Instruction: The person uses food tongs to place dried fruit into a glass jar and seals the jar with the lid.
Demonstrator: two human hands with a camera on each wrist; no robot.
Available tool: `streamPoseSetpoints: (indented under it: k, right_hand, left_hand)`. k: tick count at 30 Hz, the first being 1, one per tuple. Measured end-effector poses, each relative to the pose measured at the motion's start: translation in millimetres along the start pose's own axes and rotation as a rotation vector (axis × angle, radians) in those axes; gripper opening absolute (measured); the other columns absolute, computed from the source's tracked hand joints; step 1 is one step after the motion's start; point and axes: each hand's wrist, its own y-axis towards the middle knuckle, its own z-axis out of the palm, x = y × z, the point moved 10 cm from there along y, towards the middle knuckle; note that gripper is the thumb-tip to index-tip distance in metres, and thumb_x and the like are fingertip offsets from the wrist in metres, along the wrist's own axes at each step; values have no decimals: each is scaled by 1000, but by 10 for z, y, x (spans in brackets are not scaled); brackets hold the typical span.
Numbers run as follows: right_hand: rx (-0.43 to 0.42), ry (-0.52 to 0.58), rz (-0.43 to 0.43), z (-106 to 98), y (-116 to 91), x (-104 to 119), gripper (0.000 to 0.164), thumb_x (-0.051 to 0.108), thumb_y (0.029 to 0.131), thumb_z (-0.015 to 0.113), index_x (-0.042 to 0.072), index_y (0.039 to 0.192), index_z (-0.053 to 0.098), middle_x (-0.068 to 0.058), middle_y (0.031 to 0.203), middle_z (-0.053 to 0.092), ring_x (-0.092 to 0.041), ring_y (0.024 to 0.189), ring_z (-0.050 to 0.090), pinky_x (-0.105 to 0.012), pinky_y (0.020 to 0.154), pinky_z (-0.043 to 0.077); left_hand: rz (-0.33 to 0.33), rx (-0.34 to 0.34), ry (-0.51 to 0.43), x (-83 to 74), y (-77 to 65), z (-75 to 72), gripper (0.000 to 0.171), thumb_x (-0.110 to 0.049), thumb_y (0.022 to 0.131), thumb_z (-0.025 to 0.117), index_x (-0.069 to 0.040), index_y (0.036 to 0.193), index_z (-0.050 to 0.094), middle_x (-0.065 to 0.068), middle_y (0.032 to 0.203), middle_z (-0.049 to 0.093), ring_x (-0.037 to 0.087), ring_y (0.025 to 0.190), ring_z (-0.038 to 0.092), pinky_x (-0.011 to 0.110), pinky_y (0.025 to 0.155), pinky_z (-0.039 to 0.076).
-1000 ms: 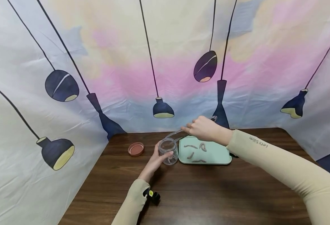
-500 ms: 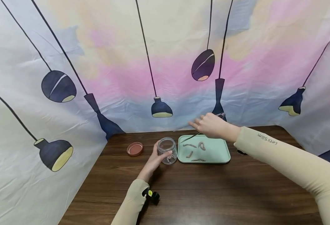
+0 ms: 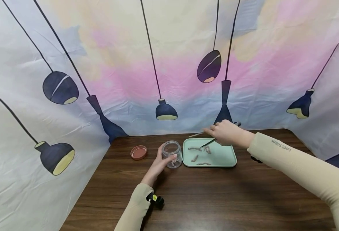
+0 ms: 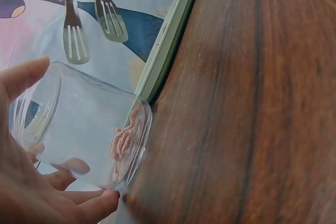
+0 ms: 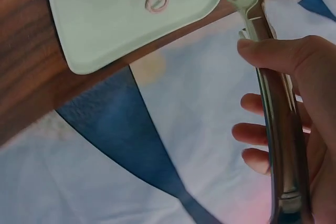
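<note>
My left hand (image 3: 157, 166) grips a clear jar (image 3: 178, 158), thumb on one side and fingers on the other. Pinkish-brown worm-like strips (image 4: 123, 142) lie at the jar's bottom. In my right hand (image 3: 228, 132) is a pair of metal tongs (image 5: 281, 114) with slotted ends, thumb on one arm. The ends stand apart in the left wrist view, nothing between them. One tip is over the pale green tray (image 3: 225, 158), close to the upper strips. Several similar strips (image 3: 207, 149) lie scattered on that tray, which sits just right of the jar.
A reddish-brown round lid (image 3: 138, 152) lies left of the jar. All stand on a dark wooden table (image 3: 204, 199), with a printed cloth (image 3: 123, 64) of painted lamps hanging behind its far edge. A small black camera (image 3: 157, 201) sits on the left wrist.
My right hand has moved right with the tongs, from over the jar's mouth to over the tray. The left hand and jar have stayed in place.
</note>
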Motion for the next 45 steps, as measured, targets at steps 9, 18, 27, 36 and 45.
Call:
streamPoseSetpoints:
  k: [9,18,27,36,45]
  right_hand:
    - [206,307,215,462,-278,-207,62,37,92,74,7,144,56,-16,112,69,-21,65,62,-39,59,53]
    - [207,450,337,663,-576,-347,59,35,92,73,6,142,58,-22,123,67,-34,88,70,-53,76,54]
    - [208,459,330,850,-729,-170,56,28,91,76,5,139,61,-13,105,72,-10,46,42,-30,46,35]
    - [200,500,376,954,-849,-81,46,25,92,74,5,133,66,-15,106,73,-10,43,39,-28,45,27]
    - [99,582,427,955,-993,-93,34,15,92,74,5,124,72,8,60,55,-6,44,36,-28,46,29]
  left_hand:
    - [-26,15,-3,156,83,22,89,-32,93,74,-18,160,17,24,159,27,42,148,21,64,113,21]
    - [-4,-21,14,342,197,-27,91,-42,90,75,-27,160,17,18,160,29,38,148,23,65,112,21]
    - [-5,-33,43,349,218,-54,98,-51,86,76,-27,160,17,15,159,31,38,148,23,65,112,23]
    - [0,-33,27,306,185,-40,96,-50,87,76,-27,160,18,16,159,31,37,148,24,64,113,22]
    - [-3,-29,19,331,207,-44,97,-51,86,76,-27,160,17,16,158,31,38,148,24,65,112,22]
